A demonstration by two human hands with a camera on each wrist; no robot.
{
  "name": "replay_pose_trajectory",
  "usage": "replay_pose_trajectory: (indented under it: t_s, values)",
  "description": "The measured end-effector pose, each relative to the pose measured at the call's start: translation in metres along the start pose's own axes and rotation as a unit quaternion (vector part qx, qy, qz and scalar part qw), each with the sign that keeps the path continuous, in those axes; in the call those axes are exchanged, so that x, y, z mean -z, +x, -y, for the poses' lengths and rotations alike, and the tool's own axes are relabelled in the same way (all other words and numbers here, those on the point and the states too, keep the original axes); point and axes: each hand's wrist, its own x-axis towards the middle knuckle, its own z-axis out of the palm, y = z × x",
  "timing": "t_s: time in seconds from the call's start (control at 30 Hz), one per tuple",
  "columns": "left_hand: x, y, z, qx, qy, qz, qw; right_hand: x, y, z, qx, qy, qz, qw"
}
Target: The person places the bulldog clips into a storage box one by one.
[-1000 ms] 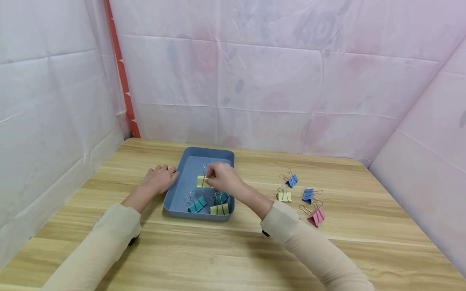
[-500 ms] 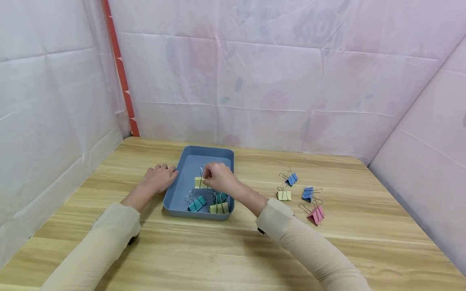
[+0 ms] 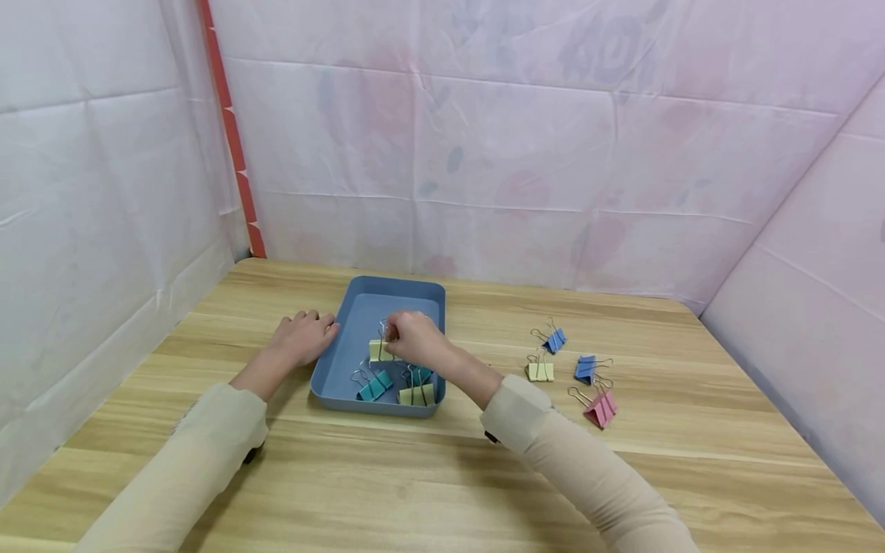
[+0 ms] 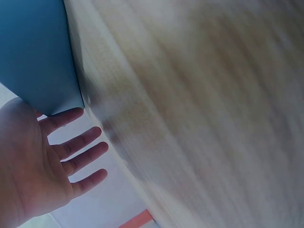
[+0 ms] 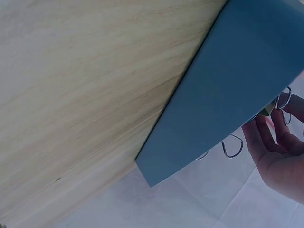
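Observation:
Over the blue-grey tray (image 3: pixel 359 319), my right hand (image 3: pixel 420 338) pinches a pale yellow binder clip (image 3: pixel 378 351) by its wire handles. In the right wrist view the tray's side wall (image 5: pixel 213 95) hides most of that clip, though its wire loops (image 5: pixel 284 99) show by the fingers. Below it in the tray lie a teal binder clip (image 3: pixel 375 386), a second teal one (image 3: pixel 419 375) partly covered, and a yellow one (image 3: pixel 416 395). My left hand (image 3: pixel 302 338) rests at the tray's left side, fingers (image 4: pixel 78 142) extended, the index fingertip at its wall.
Right of the tray on the wooden table (image 3: pixel 387 484) lie several more binder clips: a blue one (image 3: pixel 555 340), another blue one (image 3: pixel 585 369), a yellow one (image 3: pixel 541 372) and a pink one (image 3: pixel 601 411). A pale printed sheet (image 3: pixel 512 146) hangs behind the table.
My right hand has shifted slightly left with the yellow binder clip, which now sits a little lower in the tray. The left hand has stayed at the tray's side.

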Motion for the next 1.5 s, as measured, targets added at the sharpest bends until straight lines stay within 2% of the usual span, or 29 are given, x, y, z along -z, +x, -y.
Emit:
replay_pose_trajectory:
  t_s: [0.47, 0.67, 1.0, 1.5]
  values:
    - [0.002, -0.001, 0.000, 0.002, -0.006, -0.004, 1.0000, -0.002, 0.001, 0.003, -0.007, -0.015, 0.050, 0.999]
    - [0.001, 0.000, 0.001, 0.002, -0.001, -0.001, 1.0000, -0.001, 0.001, 0.003, 0.007, -0.028, 0.040, 0.999]
    - [0.001, 0.001, 0.002, 0.006, -0.001, 0.003, 1.0000, 0.002, 0.001, 0.001, 0.005, -0.022, 0.023, 0.999]
    - [-0.001, 0.000, 0.001, 0.005, -0.003, 0.008, 0.9999, 0.015, -0.012, 0.001, 0.012, 0.017, -0.021, 1.000]
